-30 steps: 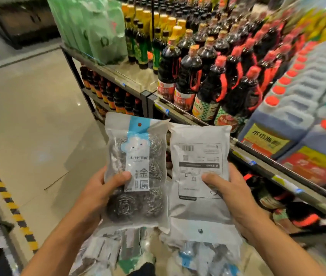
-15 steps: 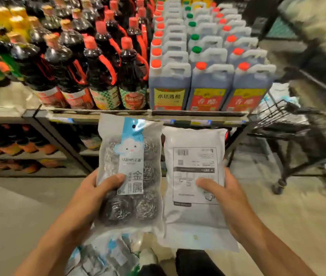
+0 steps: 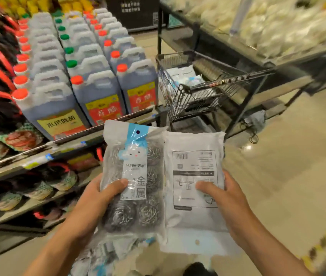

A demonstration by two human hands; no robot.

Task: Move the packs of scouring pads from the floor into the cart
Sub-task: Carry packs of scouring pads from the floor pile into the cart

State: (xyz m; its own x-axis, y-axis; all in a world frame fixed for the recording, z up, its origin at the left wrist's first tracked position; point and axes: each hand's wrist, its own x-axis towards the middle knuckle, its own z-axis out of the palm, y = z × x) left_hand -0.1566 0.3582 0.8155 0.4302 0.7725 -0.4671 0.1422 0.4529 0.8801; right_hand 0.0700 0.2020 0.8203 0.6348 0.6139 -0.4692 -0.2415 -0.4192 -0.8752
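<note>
1. Your left hand (image 3: 96,204) grasps a clear pack of steel scouring pads (image 3: 133,182), thumb pressed across its front label, the blue header card pointing up
2. Your right hand (image 3: 225,206) grasps a second pack (image 3: 195,188) showing its white printed back, thumb laid across the print; the two packs touch side by side
3. More packs on the floor (image 3: 106,253) lie below your hands, blurred
4. The wire cart (image 3: 201,86) stands beyond the held packs, just beside the end of the shelf (image 3: 74,142) of jugs (image 3: 98,92); pale packs (image 3: 184,76) lie inside its basket
5. A second display shelf (image 3: 277,62) runs behind the cart
</note>
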